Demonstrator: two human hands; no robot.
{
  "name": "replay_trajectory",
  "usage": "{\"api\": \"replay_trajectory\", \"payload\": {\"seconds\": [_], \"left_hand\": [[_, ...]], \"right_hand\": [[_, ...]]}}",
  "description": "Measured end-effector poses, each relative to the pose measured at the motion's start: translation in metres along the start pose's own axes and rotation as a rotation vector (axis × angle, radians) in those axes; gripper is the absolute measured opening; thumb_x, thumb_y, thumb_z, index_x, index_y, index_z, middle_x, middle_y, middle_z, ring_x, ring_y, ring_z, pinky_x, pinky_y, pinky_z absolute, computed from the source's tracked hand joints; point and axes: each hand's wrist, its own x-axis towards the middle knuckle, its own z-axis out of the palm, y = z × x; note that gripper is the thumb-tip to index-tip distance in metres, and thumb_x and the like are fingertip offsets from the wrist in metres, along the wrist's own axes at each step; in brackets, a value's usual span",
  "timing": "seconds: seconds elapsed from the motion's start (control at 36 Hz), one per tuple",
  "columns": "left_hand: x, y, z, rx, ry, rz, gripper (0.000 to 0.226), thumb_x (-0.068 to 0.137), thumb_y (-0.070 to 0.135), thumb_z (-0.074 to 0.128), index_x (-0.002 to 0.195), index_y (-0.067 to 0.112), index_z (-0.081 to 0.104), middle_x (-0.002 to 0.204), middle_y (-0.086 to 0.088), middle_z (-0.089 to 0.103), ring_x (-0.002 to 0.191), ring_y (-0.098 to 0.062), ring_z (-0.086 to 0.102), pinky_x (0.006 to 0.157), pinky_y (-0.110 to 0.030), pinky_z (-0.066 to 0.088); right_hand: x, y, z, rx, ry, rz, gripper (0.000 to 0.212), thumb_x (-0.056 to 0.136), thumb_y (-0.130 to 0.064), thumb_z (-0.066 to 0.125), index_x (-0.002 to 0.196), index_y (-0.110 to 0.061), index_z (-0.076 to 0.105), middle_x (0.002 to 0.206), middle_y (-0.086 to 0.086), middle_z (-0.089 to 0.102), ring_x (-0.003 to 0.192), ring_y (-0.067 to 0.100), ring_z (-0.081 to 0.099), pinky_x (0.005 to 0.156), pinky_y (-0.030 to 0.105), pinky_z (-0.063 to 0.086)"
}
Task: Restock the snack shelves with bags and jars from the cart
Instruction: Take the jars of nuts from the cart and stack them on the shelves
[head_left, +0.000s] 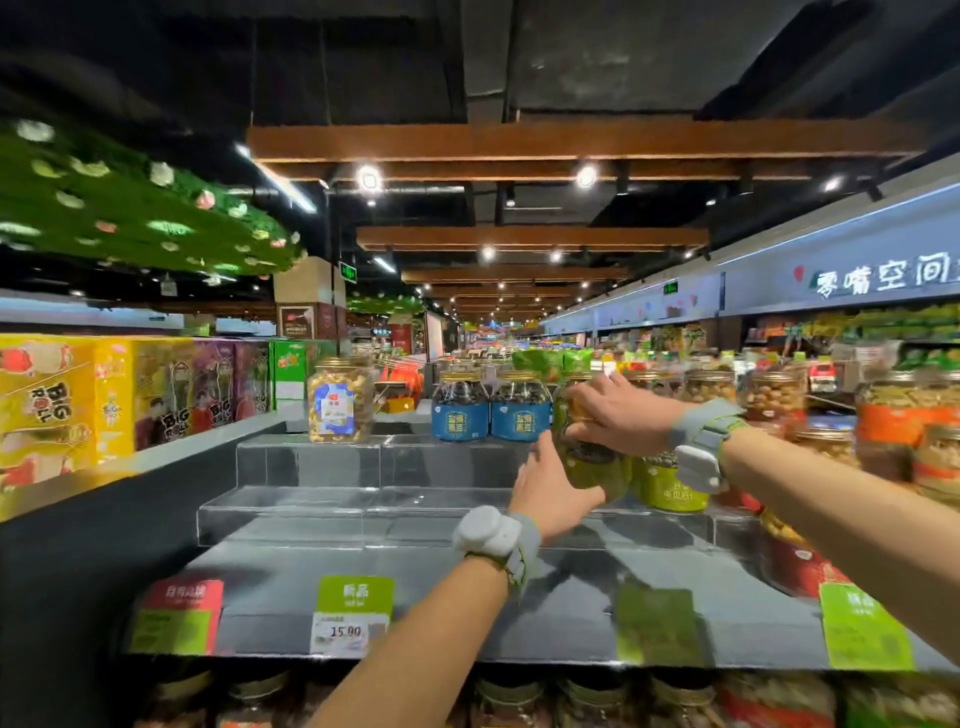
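Note:
A clear jar with a green label (592, 467) hangs over the middle step of the clear acrylic riser (363, 499), held between both hands. My right hand (618, 415) grips its upper part from the right. My left hand (550, 493) cups its lower left side. Next to it on the right stands another green-label jar (670, 483). On the top step behind stand two blue-label jars (488, 410) and, further left, a jar of pale nuts (340, 400). The cart is out of view.
Yellow and purple snack boxes (104, 410) fill the shelf at left. Jars with orange and red labels (904, 426) crowd the right side. Price tags (353, 613) hang on the shelf's front edge, with more jars (597, 696) on the level below.

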Motion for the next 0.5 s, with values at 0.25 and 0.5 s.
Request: {"api": "replay_trajectory", "payload": {"seconds": [0.25, 0.5], "left_hand": [[0.032, -0.012, 0.047, 0.047, 0.005, -0.084, 0.112, 0.077, 0.052, 0.075, 0.159, 0.027, 0.003, 0.157, -0.012, 0.038, 0.140, -0.035, 0.041, 0.112, -0.046, 0.038], [0.049, -0.019, 0.057, 0.149, 0.009, -0.105, 0.110, 0.077, 0.053, 0.071, 0.159, 0.026, 0.004, 0.152, -0.011, 0.042, 0.136, -0.035, 0.045, 0.111, -0.046, 0.039]], "right_hand": [[0.018, 0.040, 0.055, 0.066, -0.019, -0.022, 0.063, 0.102, -0.058, 0.033, 0.150, -0.018, 0.028, 0.140, 0.017, 0.039, 0.127, 0.033, 0.034, 0.107, 0.046, 0.034], [0.021, 0.053, 0.052, 0.129, 0.030, -0.033, 0.064, 0.099, -0.066, 0.027, 0.151, -0.028, 0.033, 0.150, 0.010, 0.036, 0.136, 0.030, 0.031, 0.112, 0.047, 0.032]]}}
